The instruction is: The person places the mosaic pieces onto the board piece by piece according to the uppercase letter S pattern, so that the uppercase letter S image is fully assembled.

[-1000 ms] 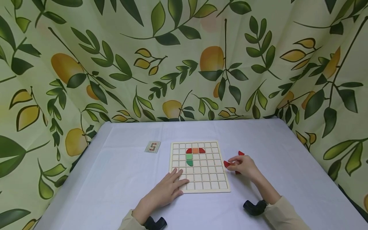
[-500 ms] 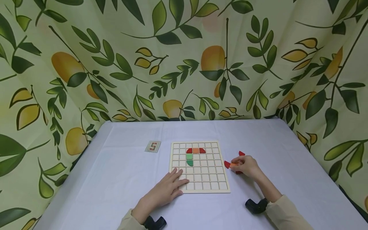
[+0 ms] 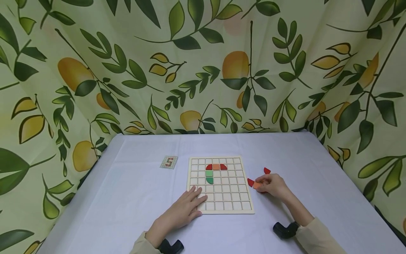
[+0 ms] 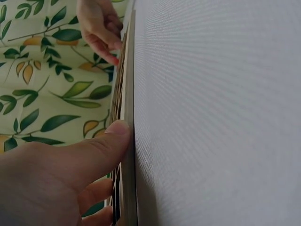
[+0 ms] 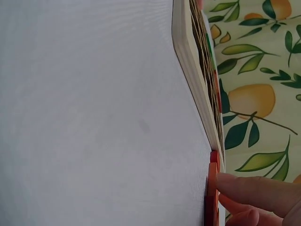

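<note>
Orange tile (image 3: 257,185) pinched in curled right hand (image 3: 275,185), just right of wooden board (image 3: 233,194) under spread, straight-fingered left hand (image 3: 186,205): apparently at the picking-up step, next calling for lifting across and careful placing.

Soft, diffuse light, faint shadows on the white cloth (image 3: 104,197), dimmer wrist views

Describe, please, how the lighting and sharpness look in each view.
Head view: soft light, no harsh glare, the curtain clear, the small card too tiny for fine detail; left wrist view: dimmer, fine rippling lines across the cloth, a shadow beside the board; right wrist view: greyish, with a faint smudge on the cloth.
</note>
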{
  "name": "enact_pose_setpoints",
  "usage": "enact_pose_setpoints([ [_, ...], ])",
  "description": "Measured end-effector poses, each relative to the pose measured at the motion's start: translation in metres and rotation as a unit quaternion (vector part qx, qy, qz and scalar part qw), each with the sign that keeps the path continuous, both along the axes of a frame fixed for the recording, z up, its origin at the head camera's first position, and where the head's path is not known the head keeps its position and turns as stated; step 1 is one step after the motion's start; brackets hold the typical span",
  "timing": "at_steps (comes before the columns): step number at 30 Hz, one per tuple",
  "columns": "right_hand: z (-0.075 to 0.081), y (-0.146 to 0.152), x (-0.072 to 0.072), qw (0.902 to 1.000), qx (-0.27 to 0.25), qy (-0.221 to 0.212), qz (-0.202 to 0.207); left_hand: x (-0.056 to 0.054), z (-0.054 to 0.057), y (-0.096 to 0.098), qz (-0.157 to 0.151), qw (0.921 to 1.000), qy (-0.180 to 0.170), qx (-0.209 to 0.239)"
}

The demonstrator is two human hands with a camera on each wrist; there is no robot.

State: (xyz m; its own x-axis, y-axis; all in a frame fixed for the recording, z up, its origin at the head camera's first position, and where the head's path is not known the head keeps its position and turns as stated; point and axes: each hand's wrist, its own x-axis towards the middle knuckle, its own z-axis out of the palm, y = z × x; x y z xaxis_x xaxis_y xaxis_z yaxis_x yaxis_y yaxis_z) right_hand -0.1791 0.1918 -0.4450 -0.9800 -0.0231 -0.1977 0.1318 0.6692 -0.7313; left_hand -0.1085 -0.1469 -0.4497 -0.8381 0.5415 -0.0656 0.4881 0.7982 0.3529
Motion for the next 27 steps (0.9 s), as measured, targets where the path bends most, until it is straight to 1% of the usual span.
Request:
enact_pose_setpoints([
  [7, -0.0013, 0.0075, 0.0017, 0.9999, 0.016, 0.001, -0.006, 0.0000, 0.0005, 0.0004, 0.000, 1.0000, -0.002, -0.001],
  [15, -0.0016, 0.0076, 0.0006, 0.9993, 0.036, 0.002, -0.014, 0.0004, 0.0002, 0.0012, 0.005, 1.0000, -0.005, -0.003],
  [27, -0.0025, 0.0067, 0.0001, 0.9991, 0.036, 0.009, -0.018, 0.0009, 0.0017, 0.0014, 0.000, 1.0000, 0.001, -0.002],
])
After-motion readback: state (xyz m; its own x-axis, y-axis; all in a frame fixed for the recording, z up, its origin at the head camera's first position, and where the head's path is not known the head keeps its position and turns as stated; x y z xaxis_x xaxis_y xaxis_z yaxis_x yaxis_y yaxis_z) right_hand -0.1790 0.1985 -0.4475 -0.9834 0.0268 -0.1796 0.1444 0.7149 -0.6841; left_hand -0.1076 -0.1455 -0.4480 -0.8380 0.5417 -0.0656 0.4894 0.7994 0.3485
